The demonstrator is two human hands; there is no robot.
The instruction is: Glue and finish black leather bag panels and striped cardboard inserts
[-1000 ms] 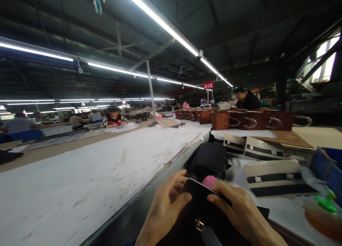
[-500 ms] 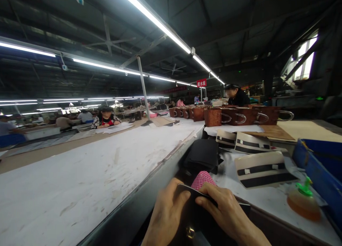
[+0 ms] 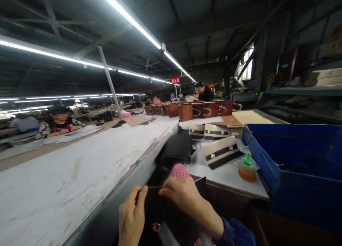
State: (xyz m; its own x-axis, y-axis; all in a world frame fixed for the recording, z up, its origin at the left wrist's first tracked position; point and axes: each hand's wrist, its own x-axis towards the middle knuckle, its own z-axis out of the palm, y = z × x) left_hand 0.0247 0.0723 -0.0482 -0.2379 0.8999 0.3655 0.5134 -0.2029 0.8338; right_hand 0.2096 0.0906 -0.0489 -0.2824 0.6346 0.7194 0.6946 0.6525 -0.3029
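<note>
Low in the head view, my left hand (image 3: pixel 133 214) pinches the top edge of a black leather-like panel (image 3: pixel 157 205) between thumb and fingers. My right hand (image 3: pixel 184 198) is closed on the same edge a short way to the right, its fingertips turned down and partly hidden. The edge runs as a thin straight line between both hands. A small gold-coloured metal fitting (image 3: pixel 155 227) sits on the panel, beside a pale translucent strip (image 3: pixel 167 235). Just beyond my right hand is a pink checked cloth (image 3: pixel 179 170).
A long white-covered table (image 3: pixel 107 160) lies left. Ahead are black sheets (image 3: pixel 176 148), cream panels with black strips (image 3: pixel 223 151) and a bottle of amber liquid (image 3: pixel 247 170). A blue bin (image 3: pixel 307 189) stands right; brown bags (image 3: pixel 185 111) stand behind. Co-workers sit farther off.
The view has turned to the right. My hands have moved apart along the panel's edge, and the edge, bowed before, is now straight. My right hand has rolled over, showing its back.
</note>
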